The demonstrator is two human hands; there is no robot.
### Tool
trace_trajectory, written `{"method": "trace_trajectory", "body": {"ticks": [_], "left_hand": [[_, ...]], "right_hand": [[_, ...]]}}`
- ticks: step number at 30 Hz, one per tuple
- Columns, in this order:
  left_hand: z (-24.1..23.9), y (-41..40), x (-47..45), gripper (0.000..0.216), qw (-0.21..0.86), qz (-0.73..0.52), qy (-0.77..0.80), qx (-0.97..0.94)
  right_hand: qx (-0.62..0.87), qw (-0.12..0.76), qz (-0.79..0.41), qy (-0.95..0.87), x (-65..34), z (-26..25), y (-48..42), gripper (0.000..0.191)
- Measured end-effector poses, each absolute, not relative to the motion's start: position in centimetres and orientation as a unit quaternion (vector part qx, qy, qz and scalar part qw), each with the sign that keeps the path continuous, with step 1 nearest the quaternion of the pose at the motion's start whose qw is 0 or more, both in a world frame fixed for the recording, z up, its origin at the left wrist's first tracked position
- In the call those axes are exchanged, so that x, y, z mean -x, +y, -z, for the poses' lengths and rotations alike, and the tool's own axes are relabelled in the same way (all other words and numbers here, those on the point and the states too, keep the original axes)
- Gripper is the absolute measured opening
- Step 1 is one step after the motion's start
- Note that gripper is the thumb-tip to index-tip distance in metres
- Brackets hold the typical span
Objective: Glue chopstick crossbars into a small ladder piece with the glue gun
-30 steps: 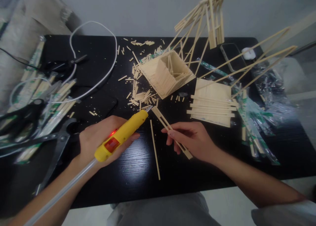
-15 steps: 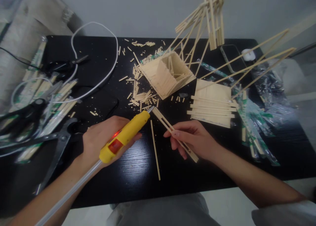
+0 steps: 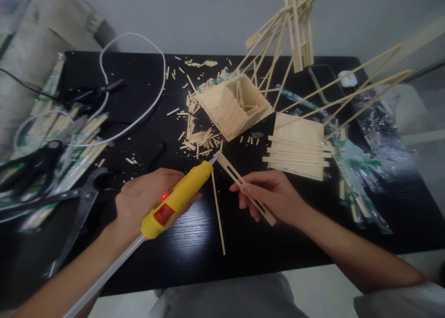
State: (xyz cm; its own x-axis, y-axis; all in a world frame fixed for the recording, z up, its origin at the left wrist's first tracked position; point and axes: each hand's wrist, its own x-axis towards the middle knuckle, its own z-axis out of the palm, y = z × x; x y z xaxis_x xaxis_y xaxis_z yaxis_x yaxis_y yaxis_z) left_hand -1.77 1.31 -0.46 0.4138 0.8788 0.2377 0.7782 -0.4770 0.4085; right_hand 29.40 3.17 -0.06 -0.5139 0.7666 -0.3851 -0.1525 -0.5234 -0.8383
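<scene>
Around the slatted wooden box [image 3: 231, 111], cut stick pieces [image 3: 200, 137] are scattered on its left, and a slatted panel [image 3: 306, 130] is set at its right. In front of the box, a loose stick [image 3: 219, 216] is seen between the hands; a glue gun [image 3: 184, 190] is enclosed by the left hand's [image 3: 137, 200] fingers, and joined sticks [image 3: 223, 160] are pinched by the right hand [image 3: 269, 193]. Nozzle contact is perhaps made, though blurred. Since one second earlier, gun and joined sticks have been shifted slightly rightward.

Front tabletop [image 3: 250, 248] passable; held sticks [image 3: 224, 160], stick box [image 3: 229, 110] block beyond
</scene>
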Motion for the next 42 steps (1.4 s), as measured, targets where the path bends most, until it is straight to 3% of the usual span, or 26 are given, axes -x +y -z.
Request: {"method": "trace_trajectory", "body": {"ticks": [13,17,34,42], "left_hand": [[-0.6,0.3,0.0,0.027,0.097,-0.246,0.556,-0.788],[-0.5,0.8,0.9,0.018,0.1,-0.229,0.512,-0.822],[-0.4,0.4,0.2,0.033,0.105,-0.244,0.538,-0.8],[-0.2,-0.2,-0.4,0.028,0.08,-0.261,0.546,-0.792]], "right_hand": [[0.417,0.288,-0.763,-0.401,-29.4,-0.1,3.3,0.032],[0.412,0.289,-0.767,-0.399,-29.4,0.0,3.2,0.031],[0.418,0.291,-0.754,-0.416,-29.4,-0.2,3.3,0.031],[0.449,0.313,-0.69,-0.474,-29.2,0.0,2.9,0.028]]}}
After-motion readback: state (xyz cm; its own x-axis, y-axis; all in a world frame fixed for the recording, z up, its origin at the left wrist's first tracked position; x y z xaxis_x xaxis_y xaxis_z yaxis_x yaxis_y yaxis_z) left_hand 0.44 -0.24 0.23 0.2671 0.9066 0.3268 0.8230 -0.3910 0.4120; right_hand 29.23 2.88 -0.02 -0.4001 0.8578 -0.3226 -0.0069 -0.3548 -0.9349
